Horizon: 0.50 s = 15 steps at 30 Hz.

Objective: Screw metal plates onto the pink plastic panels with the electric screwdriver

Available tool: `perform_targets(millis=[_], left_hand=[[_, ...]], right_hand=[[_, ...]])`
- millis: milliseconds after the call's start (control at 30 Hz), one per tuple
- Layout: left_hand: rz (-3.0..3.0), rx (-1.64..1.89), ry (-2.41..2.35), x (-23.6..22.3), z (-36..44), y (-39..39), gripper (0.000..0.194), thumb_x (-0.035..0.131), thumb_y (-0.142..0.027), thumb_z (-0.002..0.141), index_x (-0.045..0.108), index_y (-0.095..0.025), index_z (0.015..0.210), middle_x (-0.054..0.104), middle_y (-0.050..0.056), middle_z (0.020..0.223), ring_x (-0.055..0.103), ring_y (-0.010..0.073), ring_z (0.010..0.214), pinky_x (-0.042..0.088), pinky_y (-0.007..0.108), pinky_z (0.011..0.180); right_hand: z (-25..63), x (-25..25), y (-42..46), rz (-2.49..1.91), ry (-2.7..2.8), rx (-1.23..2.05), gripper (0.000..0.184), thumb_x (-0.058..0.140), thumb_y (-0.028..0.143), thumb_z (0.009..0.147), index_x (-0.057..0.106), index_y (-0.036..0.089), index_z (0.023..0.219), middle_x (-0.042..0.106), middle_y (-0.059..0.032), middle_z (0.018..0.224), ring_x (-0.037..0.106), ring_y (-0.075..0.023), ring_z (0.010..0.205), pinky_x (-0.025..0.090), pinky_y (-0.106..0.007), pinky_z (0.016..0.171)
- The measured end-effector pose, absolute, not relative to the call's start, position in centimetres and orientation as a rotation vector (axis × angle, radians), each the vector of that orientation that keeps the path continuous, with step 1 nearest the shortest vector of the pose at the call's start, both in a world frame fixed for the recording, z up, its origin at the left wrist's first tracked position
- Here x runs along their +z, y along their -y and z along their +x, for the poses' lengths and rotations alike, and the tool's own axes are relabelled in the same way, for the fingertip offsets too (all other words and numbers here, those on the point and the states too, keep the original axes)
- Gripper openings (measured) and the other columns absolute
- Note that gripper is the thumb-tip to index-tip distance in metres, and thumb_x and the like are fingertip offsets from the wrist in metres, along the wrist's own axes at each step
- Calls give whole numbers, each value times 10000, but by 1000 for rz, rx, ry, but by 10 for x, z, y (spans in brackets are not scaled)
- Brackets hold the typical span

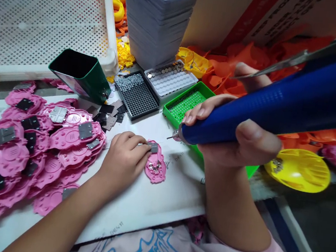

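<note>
My right hand [231, 129] is wrapped around a blue electric screwdriver [268, 105]. Its thin bit points left, just above the table and apart from the work. A pointed metal tool [289, 61] lies along the screwdriver's upper side near my fingers; how it is held is hidden. My left hand [126, 155] rests on the white table, fingers pressed together at the top left edge of a pink plastic part [156, 167]. That part lies flat, with a grey square plate [153, 146] at its top and small metal bits in its middle.
Pink parts [58, 145] with grey or black plates are heaped at left. Behind stand a dark green container [79, 74], a black screw tray [137, 97], a green tray [186, 103] and stacked grey trays [159, 22]. A yellow dish [300, 171] sits right.
</note>
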<state>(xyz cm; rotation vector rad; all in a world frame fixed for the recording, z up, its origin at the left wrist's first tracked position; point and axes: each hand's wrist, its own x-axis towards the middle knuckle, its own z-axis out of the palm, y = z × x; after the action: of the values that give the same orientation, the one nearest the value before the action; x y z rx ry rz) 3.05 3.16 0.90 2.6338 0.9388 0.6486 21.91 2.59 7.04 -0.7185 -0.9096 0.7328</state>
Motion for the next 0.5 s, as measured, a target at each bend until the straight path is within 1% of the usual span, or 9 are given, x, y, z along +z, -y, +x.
perform_targets(millis=[133,267,367,500], left_hand=[[2677,648,-946,10,31,-31,124,583,-203,882,700,-165,900,704,69,880,556,246,864,444,408,755],[2694,658,-949,11,31,-30,127,587,-216,879,699,-161,902,686,70,849,552,245,846,439,395,733],[2690,650,-958,11,31,-29,137,589,-212,875,705,-154,916,678,76,855,551,250,849,435,397,736],[2689,635,-975,10,31,-29,138,592,-210,871,709,-158,922,675,73,860,546,247,847,427,392,733]], right_hand=[[221,70,-25,-726,895,753,513,677,320,599,615,295,1108,624,27,556,560,-185,434,473,-330,449],[225,67,-24,-709,962,820,427,735,369,599,658,311,1015,628,20,597,588,-192,480,502,-355,477],[225,65,-25,-685,1012,854,429,726,366,635,667,271,1050,643,1,624,607,-197,507,512,-364,499],[221,63,-26,-637,1031,869,441,716,374,659,639,242,1073,660,-4,629,616,-197,503,512,-349,483]])
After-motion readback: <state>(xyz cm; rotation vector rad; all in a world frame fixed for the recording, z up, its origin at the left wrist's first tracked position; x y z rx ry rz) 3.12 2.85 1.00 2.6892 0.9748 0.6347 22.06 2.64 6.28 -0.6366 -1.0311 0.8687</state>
